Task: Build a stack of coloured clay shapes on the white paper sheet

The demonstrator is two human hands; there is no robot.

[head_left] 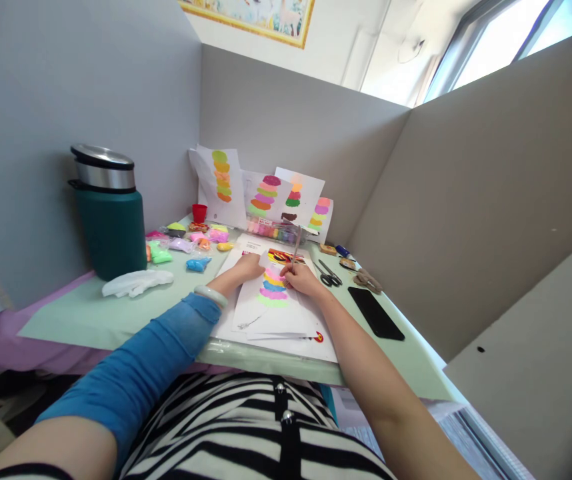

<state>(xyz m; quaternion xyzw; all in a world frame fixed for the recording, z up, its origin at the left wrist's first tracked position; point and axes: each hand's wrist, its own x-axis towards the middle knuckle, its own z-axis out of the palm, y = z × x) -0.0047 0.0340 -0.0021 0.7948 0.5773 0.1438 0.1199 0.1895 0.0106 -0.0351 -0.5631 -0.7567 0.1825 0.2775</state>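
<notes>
A white sheet of paper (271,320) lies in front of me, bearing wavy bands of coloured clay (273,293) in pink, yellow, blue and green. A small pencil drawing shows near its lower left. My left hand (250,267) is closed at the sheet's upper left edge, its fingertips partly hidden. On the right side of the bands, my right hand (302,277) grips a thin silver fork (297,243), handle pointing up and tines down by the clay. Beneath the sheet is a larger white printed board or pad (323,350).
Left of my hands are small clay packets (182,245), a blue clay lump (199,265), a crumpled white tissue (137,283) and a green flask (113,227). Scissors (329,275) and a black phone (376,313) lie right. Decorated sheets (222,193) lean at the back against grey partitions (286,113).
</notes>
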